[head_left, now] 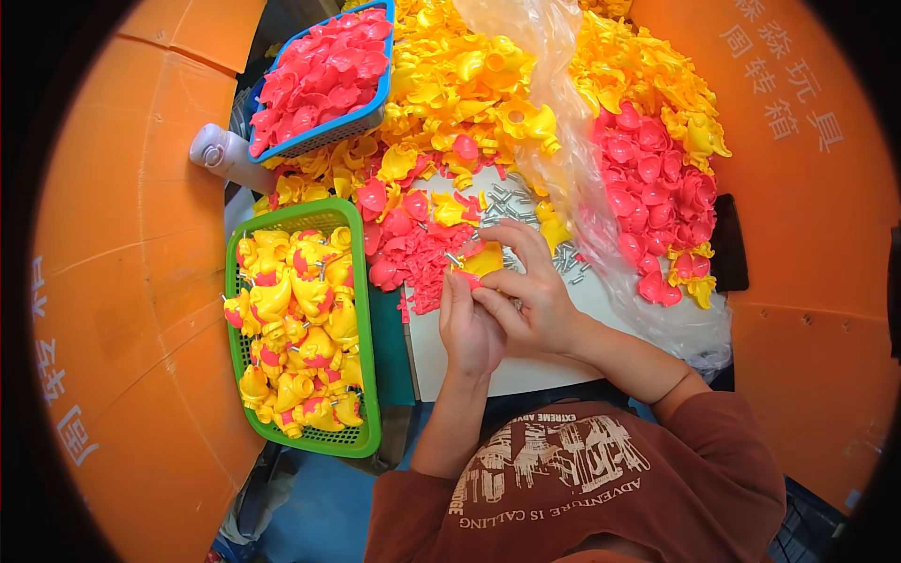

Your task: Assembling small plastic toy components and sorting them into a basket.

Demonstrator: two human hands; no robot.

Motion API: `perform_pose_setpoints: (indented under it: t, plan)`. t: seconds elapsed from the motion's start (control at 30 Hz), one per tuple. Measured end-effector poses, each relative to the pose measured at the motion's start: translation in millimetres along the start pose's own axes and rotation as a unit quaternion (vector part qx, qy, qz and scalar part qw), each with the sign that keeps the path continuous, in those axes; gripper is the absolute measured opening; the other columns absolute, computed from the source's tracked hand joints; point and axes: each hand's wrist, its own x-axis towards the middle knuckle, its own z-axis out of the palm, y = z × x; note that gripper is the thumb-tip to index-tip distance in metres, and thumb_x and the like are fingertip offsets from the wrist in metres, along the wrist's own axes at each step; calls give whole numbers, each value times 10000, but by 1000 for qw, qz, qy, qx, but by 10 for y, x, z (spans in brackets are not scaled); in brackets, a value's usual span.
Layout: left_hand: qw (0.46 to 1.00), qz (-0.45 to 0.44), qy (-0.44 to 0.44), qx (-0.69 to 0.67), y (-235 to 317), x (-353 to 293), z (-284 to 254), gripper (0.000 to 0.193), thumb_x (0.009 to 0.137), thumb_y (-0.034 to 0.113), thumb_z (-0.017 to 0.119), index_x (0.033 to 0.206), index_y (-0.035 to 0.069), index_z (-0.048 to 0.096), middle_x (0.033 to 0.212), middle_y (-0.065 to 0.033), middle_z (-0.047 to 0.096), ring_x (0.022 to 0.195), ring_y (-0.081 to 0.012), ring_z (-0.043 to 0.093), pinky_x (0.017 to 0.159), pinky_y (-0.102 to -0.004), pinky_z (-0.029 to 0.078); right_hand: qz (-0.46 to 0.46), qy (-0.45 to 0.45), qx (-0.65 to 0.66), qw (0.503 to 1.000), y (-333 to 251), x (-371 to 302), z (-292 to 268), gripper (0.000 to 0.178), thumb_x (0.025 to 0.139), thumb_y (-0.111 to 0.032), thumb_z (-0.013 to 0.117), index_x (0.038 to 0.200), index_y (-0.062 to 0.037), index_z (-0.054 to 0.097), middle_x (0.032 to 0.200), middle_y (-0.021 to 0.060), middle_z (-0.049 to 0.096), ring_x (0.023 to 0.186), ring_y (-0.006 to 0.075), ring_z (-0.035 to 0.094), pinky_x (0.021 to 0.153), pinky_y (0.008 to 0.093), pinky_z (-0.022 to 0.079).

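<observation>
In front of my chest, both hands close on a small yellow and pink plastic toy part (484,260). A short metal pin (453,261) sticks up at its left side. My left hand (471,333) pinches the part from below with thumb and fingers. From the right, my right hand (537,296) grips it too, its index finger arched over the top. The fingers hide much of the part. Just beyond lie small pink plastic pieces (434,267) and loose metal pins (507,202) on a white board (544,366).
Left of me, a green basket (370,394) holds yellow and pink toys (305,328). Behind it stand a blue basket (324,134) of pink shells and a pale bottle (230,157). Yellow parts (450,75) heap up at the back. Clear plastic film (572,159), pink shells (657,178) and a dark flat object (732,244) lie right.
</observation>
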Motion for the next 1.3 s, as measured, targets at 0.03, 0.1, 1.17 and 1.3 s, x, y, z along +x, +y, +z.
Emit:
perform_pose_setpoints:
  t: [0.03, 0.1, 1.17, 1.3]
  plan:
    - [1000, 1, 10, -3, 13, 10, -18, 423, 998, 358, 285, 1267, 42, 367, 1229, -108, 464, 1113, -202, 482, 924, -362, 411, -5, -17, 0, 1000, 42, -7, 18, 112, 722, -82, 678, 812, -21, 652, 1189, 188, 503, 1157, 351, 445, 1002, 451, 323]
    - [999, -9, 38, -9, 58, -35, -32, 413, 996, 355, 297, 1258, 46, 373, 1207, -106, 478, 1058, -202, 501, 878, -362, 423, 33, -40, 77, 996, 111, 7, 17, 144, 733, -86, 677, 857, -18, 648, 1204, 196, 490, 1152, 352, 455, 984, 439, 344]
    - [984, 2, -57, -171, 156, 113, -22, 621, 956, 453, 329, 1411, 53, 193, 1424, -157, 301, 1313, -333, 307, 1106, -477, 208, 268, 58, 273, 922, 113, -73, -194, 326, 810, -78, 665, 1103, -21, 534, 893, 61, 639, 796, 110, 591, 670, 254, 444]
    - [986, -4, -73, -150, 167, 68, -66, 602, 959, 452, 318, 1397, 50, 223, 1391, -165, 349, 1277, -335, 361, 1090, -483, 246, 48, -14, -60, 997, 313, -134, -373, 488, 724, -121, 745, 1153, -36, 530, 1094, 141, 569, 940, 245, 567, 747, 313, 450]
